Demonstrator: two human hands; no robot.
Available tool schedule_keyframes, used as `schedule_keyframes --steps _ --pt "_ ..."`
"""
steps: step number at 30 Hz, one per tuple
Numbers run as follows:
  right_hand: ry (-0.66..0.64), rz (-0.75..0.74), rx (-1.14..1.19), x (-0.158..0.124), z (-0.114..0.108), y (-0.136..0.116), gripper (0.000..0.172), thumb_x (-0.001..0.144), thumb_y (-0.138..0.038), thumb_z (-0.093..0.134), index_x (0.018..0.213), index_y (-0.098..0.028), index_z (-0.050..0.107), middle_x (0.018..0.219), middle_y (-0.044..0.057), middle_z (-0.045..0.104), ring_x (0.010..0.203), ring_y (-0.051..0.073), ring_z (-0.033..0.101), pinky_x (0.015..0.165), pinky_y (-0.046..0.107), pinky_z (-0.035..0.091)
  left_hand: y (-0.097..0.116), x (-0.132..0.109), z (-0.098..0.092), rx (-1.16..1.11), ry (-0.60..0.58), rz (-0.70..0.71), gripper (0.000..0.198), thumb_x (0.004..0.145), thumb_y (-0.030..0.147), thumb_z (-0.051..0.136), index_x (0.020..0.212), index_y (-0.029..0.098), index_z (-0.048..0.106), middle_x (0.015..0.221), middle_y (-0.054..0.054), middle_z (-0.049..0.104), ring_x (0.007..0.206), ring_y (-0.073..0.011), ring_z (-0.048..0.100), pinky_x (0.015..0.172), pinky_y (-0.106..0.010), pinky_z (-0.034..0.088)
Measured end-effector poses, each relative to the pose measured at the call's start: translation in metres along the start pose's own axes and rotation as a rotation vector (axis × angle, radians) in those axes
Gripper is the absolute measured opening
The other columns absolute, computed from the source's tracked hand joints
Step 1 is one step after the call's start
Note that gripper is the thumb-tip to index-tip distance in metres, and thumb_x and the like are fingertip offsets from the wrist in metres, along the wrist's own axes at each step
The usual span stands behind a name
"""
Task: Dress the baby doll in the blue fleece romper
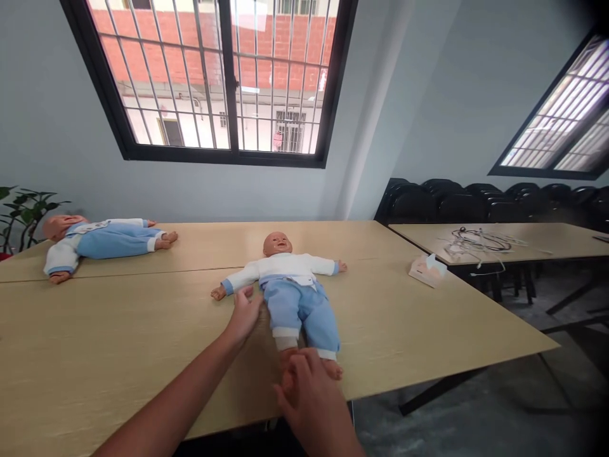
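Note:
A baby doll [285, 285] in a white top and light blue trousers lies on its back on a long wooden table [118, 330], head toward the window. My left hand [245, 311] rests with fingers stretched out against the doll's side at the waist. My right hand [309, 387] is at the doll's feet, its fingers curled over the nearer foot; the grip itself is partly hidden by the back of the hand.
A second doll [102, 241] in the same clothes lies at the table's far left, near a potted plant [23, 212]. A tissue pack [427, 270] sits near the right edge. Another table [499, 244] with cables [478, 241] and black chairs [476, 200] stands to the right.

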State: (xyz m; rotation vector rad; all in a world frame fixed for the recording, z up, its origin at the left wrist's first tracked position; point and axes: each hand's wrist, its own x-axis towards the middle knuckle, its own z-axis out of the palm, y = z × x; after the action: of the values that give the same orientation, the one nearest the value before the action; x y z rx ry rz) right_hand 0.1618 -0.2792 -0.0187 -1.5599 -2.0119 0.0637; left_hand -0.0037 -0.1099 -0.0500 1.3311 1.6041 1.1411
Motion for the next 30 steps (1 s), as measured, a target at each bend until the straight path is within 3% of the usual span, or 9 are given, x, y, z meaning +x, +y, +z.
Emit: schedule_keyframes --steps 2,4,6,10,12,15,20,25,30 --pt "-0.056 -0.023 -0.058 0.001 0.015 -0.012 0.028 0.077 -0.016 0.073 0.098 -0.025 0.058 0.103 0.006 0.066 0.078 0.026 0.068 0.063 0.036 0.056 0.0 -0.03 -0.001 -0.131 -0.129 -0.069 0.05 0.099 0.047 0.055 0.136 0.016 0.043 0.132 -0.02 0.065 0.108 -0.0256 0.073 0.081 -0.037 0.06" --pt "-0.123 -0.05 -0.088 0.002 0.02 -0.024 0.028 0.076 -0.011 0.07 0.098 -0.023 0.059 0.103 0.007 0.067 0.077 0.026 0.069 0.059 0.034 0.055 0.002 -0.054 -0.004 -0.375 -0.314 -0.133 0.054 0.095 0.048 0.064 0.136 0.02 0.042 0.13 -0.018 0.069 0.109 -0.0255 0.074 0.083 -0.038 0.062" --pt "-0.19 -0.101 -0.017 0.004 0.012 -0.03 0.026 0.077 -0.013 0.071 0.098 -0.023 0.061 0.105 0.007 0.069 0.077 0.025 0.07 0.06 0.033 0.054 0.004 -0.065 -0.012 -0.51 -0.371 -0.157 0.055 0.09 0.041 0.072 0.135 0.021 0.045 0.129 -0.016 0.071 0.115 -0.0257 0.072 0.091 -0.039 0.061" --pt "-0.153 -0.05 0.353 0.024 -0.02 -0.01 0.003 0.091 -0.026 0.063 0.094 -0.025 0.062 0.09 0.0 0.07 0.066 0.016 0.066 0.059 0.026 0.051 0.002 -0.054 -0.041 -0.441 -0.3 -0.143 0.056 0.085 0.044 0.075 0.13 0.018 0.054 0.13 -0.016 0.071 0.12 -0.0287 0.07 0.099 -0.04 0.058" --pt "-0.012 0.048 0.385 0.047 -0.025 0.019 0.014 0.099 -0.03 0.051 0.093 -0.024 0.062 0.085 0.002 0.068 0.071 0.017 0.066 0.063 0.027 0.052 -0.003 -0.046 -0.055 -0.39 -0.305 -0.106 0.057 0.083 0.048 0.075 0.127 0.017 0.057 0.133 -0.015 0.07 0.124 -0.0308 0.067 0.102 -0.041 0.056" --pt "0.108 0.114 0.255 0.084 -0.011 0.069 0.019 0.094 -0.033 0.059 0.108 -0.02 0.064 0.107 0.01 0.068 0.092 0.024 0.067 0.079 0.035 0.054 -0.01 -0.043 -0.066 -0.327 -0.286 0.006 0.062 0.083 0.053 0.072 0.13 0.016 0.055 0.137 -0.015 0.067 0.128 -0.0311 0.064 0.107 -0.042 0.052" --pt "-0.052 0.102 0.135 0.125 0.01 0.118 0.023 0.102 -0.029 0.046 0.103 -0.021 0.068 0.108 0.009 0.073 0.097 0.024 0.066 0.085 0.033 0.047 -0.019 -0.059 -0.063 -0.184 -0.186 0.127 0.06 0.093 0.054 0.06 0.139 0.017 0.048 0.139 -0.016 0.064 0.122 -0.0289 0.067 0.103 -0.043 0.054" --pt "-0.014 0.193 0.07 0.168 0.004 0.138 0.028 0.104 -0.027 0.045 0.095 -0.019 0.069 0.106 0.013 0.074 0.097 0.024 0.065 0.082 0.031 0.04 -0.023 -0.074 -0.06 0.209 -0.026 0.192 0.039 0.097 0.036 0.05 0.133 0.021 0.051 0.128 -0.012 0.069 0.102 -0.0272 0.072 0.092 -0.045 0.055" --pt "-0.029 0.288 0.181 0.185 0.032 0.149 0.02 0.1 -0.028 0.053 0.088 -0.019 0.066 0.089 0.008 0.074 0.081 0.021 0.064 0.072 0.028 0.039 -0.024 -0.095 -0.053 0.408 0.14 0.365 0.028 0.098 0.025 0.044 0.124 0.022 0.055 0.123 -0.011 0.068 0.109 -0.0279 0.068 0.092 -0.045 0.054"
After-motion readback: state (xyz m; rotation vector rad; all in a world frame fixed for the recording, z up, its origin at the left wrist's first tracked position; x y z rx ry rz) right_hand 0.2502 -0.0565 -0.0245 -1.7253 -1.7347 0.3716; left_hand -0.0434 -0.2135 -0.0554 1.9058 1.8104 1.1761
